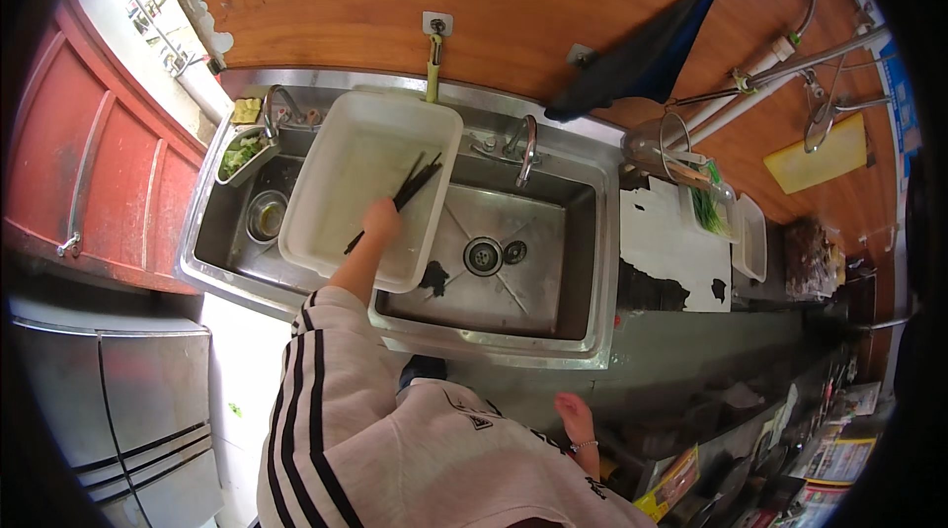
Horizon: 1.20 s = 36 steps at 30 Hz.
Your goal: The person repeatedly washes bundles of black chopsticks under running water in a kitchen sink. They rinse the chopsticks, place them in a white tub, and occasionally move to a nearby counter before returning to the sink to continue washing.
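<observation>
Black sticks [419, 183] were grasped in my left hand [381, 221], slanting inside a white tub [318, 207] that sat across both basins of a steel sink [596, 335]. My right hand [574, 417] hung well apart, beside my pale shirt [444, 459], fingers loosely bent and released. A tap [529, 148] curved over the right basin's far edge.

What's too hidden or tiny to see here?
All in the head view:
- How many dark sticks there are: they overlap, and the left hand covers part of them.
- Part of the left basin: the white tub covers it.
- What's inside the metal bowl: too small.
- The red door's far left: cut off by the dark rim.
</observation>
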Each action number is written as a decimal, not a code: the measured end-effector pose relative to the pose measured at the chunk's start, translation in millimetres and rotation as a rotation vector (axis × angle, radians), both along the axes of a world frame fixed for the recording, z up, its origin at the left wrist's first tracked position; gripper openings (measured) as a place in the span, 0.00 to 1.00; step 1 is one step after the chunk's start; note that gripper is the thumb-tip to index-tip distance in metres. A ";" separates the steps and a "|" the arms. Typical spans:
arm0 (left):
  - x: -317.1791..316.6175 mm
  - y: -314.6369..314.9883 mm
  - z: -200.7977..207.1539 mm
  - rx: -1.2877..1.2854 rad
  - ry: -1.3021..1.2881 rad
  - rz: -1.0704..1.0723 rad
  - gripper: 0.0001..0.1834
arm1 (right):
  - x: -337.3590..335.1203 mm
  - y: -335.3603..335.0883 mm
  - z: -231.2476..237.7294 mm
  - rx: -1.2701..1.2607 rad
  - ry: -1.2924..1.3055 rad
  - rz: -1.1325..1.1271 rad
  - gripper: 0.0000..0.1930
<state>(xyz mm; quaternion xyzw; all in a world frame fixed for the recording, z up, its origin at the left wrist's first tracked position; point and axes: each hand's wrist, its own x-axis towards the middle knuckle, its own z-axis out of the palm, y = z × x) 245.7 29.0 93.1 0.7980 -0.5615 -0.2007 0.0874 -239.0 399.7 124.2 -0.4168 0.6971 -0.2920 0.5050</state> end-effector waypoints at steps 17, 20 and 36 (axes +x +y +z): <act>-102.8 28.4 142.6 0.849 2.248 0.312 0.12 | 119.8 -129.8 68.0 -0.328 -0.064 0.135 0.35; -160.7 54.1 141.0 0.963 2.215 0.594 0.11 | 138.9 -182.6 102.5 -0.841 0.294 0.285 0.43; -203.9 120.0 94.9 0.948 2.028 0.263 0.16 | 174.0 -218.5 72.2 -0.905 -0.100 -0.050 0.08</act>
